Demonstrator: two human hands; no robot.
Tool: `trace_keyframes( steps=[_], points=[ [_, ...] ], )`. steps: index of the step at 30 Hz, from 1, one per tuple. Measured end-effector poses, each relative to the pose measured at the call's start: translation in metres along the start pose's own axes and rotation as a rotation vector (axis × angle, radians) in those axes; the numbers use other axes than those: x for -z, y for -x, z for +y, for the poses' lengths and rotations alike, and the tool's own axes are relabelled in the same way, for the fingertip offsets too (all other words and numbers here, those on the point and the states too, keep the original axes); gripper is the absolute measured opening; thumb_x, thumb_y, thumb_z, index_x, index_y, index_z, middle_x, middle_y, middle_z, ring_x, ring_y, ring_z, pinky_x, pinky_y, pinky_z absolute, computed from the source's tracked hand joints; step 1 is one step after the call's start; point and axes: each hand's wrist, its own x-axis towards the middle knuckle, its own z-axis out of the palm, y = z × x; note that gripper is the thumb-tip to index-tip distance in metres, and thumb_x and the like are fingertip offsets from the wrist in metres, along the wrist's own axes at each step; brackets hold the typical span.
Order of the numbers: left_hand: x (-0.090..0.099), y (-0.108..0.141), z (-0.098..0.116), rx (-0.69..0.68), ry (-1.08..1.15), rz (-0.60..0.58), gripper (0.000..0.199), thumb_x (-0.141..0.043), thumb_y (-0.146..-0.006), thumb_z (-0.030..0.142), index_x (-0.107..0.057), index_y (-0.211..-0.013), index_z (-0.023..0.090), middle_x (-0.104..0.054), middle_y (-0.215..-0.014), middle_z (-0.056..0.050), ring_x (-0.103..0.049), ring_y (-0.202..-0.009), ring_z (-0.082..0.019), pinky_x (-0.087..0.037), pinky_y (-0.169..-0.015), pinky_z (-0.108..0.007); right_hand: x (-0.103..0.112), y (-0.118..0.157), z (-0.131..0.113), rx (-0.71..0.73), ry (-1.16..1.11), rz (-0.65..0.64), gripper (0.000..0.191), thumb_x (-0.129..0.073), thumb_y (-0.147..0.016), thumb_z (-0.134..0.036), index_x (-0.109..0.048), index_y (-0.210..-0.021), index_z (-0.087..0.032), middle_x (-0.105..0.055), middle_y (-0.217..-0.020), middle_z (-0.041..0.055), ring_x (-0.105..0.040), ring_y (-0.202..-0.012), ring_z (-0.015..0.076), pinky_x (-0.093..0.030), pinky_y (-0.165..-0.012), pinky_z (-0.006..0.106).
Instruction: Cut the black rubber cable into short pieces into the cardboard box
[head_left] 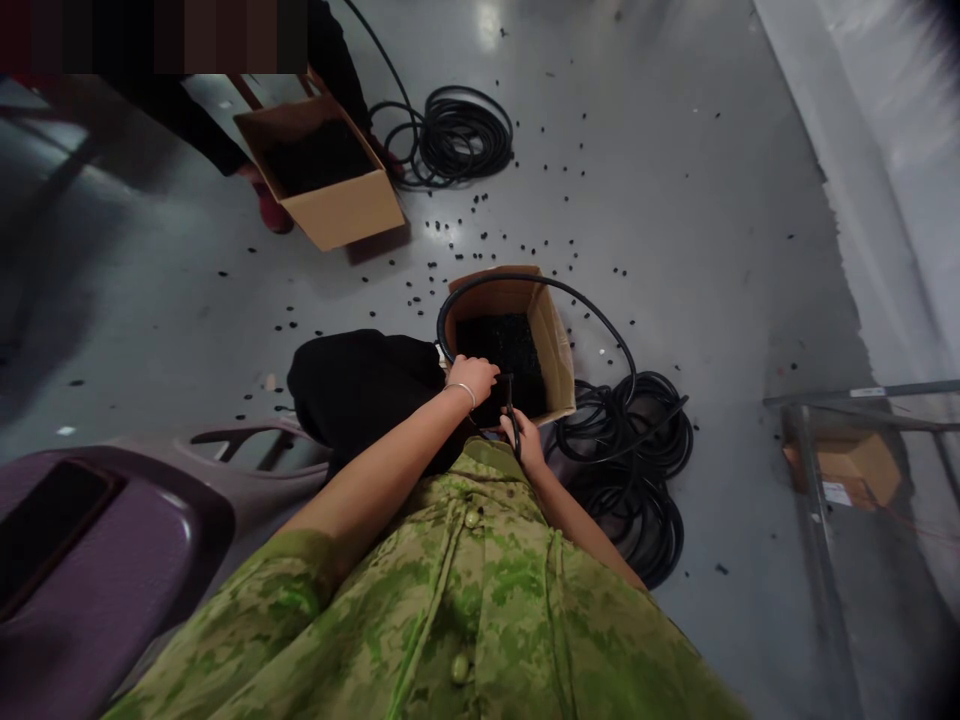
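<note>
My left hand [474,373], with a thin bracelet at the wrist, is closed around the end part of a black hose [551,280]. The hose arcs over a cardboard box [556,350] and down to a coil on the floor. Small black pieces [501,345] fill the bottom of the box. My right hand [527,440] is closed on black-handled scissors [514,425], pointing up at the hose end by my left fingers. Both hands are over the near rim of the box. Whether the blades touch the hose is too small to tell.
Coiled hose [637,430] lies right of the box. Ahead, another person sits behind a second cardboard box [345,215] with another hose coil [469,135]. Small black pieces are scattered on the floor. A phone [56,525] lies on a purple chair [142,570]; a metal frame [817,500] stands right.
</note>
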Motion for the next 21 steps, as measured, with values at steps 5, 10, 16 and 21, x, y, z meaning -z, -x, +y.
trace_keyframes(
  steps=[5,10,16,21],
  points=[
    [0.0007,0.0002,-0.0002,0.001,0.01,0.001,0.033,-0.051,-0.095,0.026,-0.076,-0.117,0.023,-0.072,-0.118,-0.014,-0.065,-0.109,-0.03,-0.036,-0.092,-0.042,0.001,0.0017,-0.0023,-0.008,-0.005,0.009,0.051,-0.064,-0.083,-0.062,-0.072,-0.107,-0.018,-0.069,-0.075,0.0017,-0.059,-0.061,0.0149,-0.051,-0.058,0.025],
    [0.0002,-0.0002,-0.0004,-0.006,-0.026,-0.013,0.034,-0.049,-0.097,0.027,-0.075,-0.118,0.024,-0.072,-0.119,-0.013,-0.064,-0.111,-0.028,-0.035,-0.092,-0.041,0.0015,0.0025,-0.0031,0.006,0.017,0.021,0.049,-0.065,-0.085,-0.06,-0.073,-0.106,-0.017,-0.069,-0.074,0.0019,-0.058,-0.06,0.0148,-0.051,-0.057,0.026],
    [-0.0007,-0.001,-0.001,-0.008,-0.027,-0.015,0.032,-0.05,-0.097,0.026,-0.076,-0.116,0.025,-0.073,-0.118,-0.012,-0.065,-0.111,-0.028,-0.037,-0.093,-0.04,0.0016,0.0034,-0.0024,0.03,0.034,0.012,0.051,-0.063,-0.085,-0.06,-0.073,-0.107,-0.015,-0.068,-0.076,0.0036,-0.06,-0.066,0.0169,-0.051,-0.063,0.027],
    [-0.0042,-0.0066,-0.0044,0.006,-0.023,-0.073,0.033,-0.051,-0.096,0.025,-0.076,-0.116,0.024,-0.074,-0.12,-0.011,-0.066,-0.113,-0.029,-0.042,-0.091,-0.038,-0.0008,-0.001,0.0023,0.07,0.047,0.001,0.044,-0.063,-0.084,-0.053,-0.074,-0.101,-0.014,-0.072,-0.086,0.0069,-0.062,-0.073,0.0183,-0.052,-0.071,0.03]
  ],
)
